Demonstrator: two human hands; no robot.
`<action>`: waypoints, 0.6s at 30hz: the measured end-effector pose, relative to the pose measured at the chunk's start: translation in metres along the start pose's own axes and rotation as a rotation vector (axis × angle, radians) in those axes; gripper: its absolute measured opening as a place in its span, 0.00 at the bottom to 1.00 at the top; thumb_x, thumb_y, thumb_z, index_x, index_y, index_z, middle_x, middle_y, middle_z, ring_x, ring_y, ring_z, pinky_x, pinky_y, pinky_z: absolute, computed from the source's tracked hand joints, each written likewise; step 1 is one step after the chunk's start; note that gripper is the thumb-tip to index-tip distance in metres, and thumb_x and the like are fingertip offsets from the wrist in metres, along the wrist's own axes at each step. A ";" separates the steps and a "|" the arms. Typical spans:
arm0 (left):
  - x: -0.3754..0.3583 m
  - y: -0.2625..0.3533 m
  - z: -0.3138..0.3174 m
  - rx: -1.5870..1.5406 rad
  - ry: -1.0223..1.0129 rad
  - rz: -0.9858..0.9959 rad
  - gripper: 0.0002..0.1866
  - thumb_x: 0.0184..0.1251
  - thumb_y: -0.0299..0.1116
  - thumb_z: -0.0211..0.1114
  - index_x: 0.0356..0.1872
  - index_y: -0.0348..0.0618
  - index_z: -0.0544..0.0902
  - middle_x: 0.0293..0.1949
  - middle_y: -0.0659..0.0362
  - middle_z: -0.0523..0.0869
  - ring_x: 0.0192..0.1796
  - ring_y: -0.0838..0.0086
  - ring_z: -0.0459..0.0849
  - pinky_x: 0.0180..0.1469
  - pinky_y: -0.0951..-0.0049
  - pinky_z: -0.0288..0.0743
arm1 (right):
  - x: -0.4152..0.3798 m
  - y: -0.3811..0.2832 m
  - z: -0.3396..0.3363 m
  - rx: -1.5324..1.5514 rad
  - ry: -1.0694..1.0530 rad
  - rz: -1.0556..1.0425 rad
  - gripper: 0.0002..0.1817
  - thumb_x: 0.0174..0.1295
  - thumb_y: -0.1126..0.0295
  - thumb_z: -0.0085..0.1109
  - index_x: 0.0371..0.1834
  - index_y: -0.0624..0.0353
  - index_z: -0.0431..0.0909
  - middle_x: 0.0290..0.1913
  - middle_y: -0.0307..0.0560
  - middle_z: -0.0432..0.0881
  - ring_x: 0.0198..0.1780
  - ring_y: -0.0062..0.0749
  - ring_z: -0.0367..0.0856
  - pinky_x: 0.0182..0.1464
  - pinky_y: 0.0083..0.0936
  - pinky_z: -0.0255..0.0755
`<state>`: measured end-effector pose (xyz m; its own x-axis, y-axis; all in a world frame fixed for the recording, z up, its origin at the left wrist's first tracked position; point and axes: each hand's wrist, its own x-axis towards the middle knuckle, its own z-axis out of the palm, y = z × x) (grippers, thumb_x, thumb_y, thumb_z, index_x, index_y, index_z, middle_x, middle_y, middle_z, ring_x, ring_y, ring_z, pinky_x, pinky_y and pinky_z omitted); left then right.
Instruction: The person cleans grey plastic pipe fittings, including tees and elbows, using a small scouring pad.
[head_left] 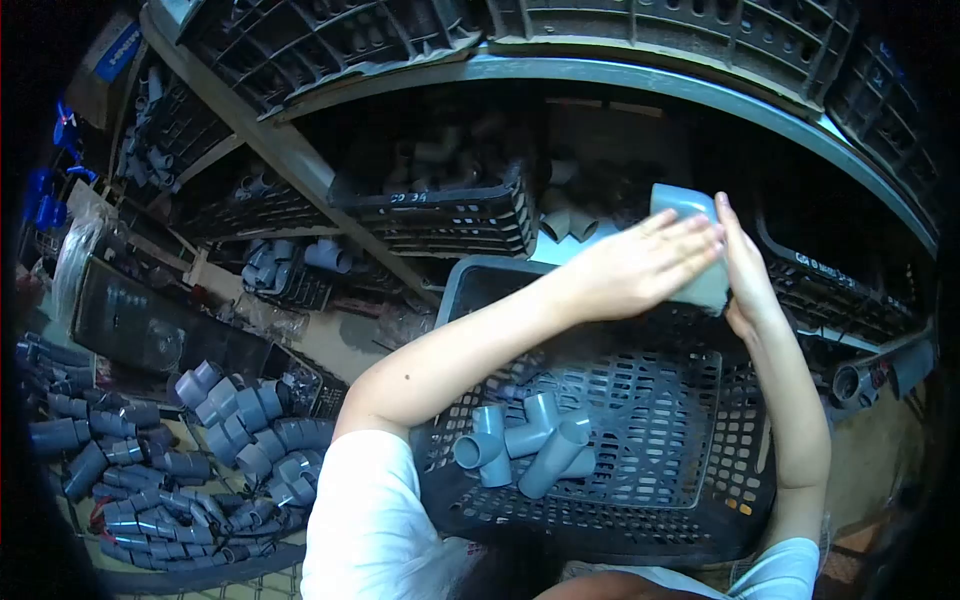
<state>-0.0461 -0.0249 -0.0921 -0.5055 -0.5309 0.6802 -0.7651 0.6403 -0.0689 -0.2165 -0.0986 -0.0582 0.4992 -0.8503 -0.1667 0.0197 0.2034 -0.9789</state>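
a metal shelf rack (270, 150) fills most of the view, its deeper parts lost in shadow, and the round edge of the view cuts it off in black on both sides. the person's own body shows only as white sleeves (370, 500) and dark, unclear shapes at the bottom.

below the rack, close to the person, is a big black basket (640, 420) with slotted walls and floor; the arms cross over it and hide parts of its rim. black crates (660, 45) line the upper level, their tops cut off. on the level under them, a lettered crate (440, 215) holds fittings too dark to make out singly, and another crate (840, 275) on the right is partly behind the right hand and forearm.

at lower left is a large heap of grey pipe fittings (240, 420); what bears it is mostly covered, though a dark curved rim (210, 578) shows below. left of the rack are a crumpled clear plastic bag (88, 240) and some blurred blue things (45, 195). several loose fittings (570, 225) sit on the shelf beside the lettered crate.

a grey plastic piece (690, 200) is up above the far side of the basket, its full shape hidden by the hands. the left hand (655, 262) lies across its face, fingers extended and close together; the right hand (745, 270) is upright against its right side, so it is held between the two. smallest are the few branched grey fittings (545, 440) lying together on the basket floor, toward its left.
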 end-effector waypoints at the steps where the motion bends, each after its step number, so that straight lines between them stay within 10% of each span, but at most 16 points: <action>1: 0.003 0.003 0.004 0.035 0.027 0.009 0.29 0.67 0.31 0.60 0.70 0.37 0.74 0.71 0.48 0.76 0.74 0.56 0.75 0.74 0.48 0.68 | 0.005 0.003 -0.006 0.031 -0.045 0.000 0.32 0.78 0.41 0.47 0.65 0.58 0.76 0.58 0.49 0.82 0.60 0.29 0.82 0.61 0.31 0.77; 18: -0.002 -0.038 -0.019 0.418 0.102 -0.211 0.32 0.65 0.25 0.60 0.73 0.41 0.72 0.73 0.51 0.75 0.75 0.55 0.73 0.73 0.50 0.69 | 0.004 0.001 -0.006 0.074 -0.165 -0.033 0.29 0.81 0.46 0.40 0.64 0.61 0.73 0.55 0.48 0.82 0.56 0.28 0.84 0.57 0.31 0.80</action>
<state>-0.0086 -0.0374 -0.0772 -0.2962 -0.5546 0.7776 -0.9522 0.2353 -0.1949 -0.2197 -0.1042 -0.0606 0.6326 -0.7671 -0.1068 0.0989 0.2168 -0.9712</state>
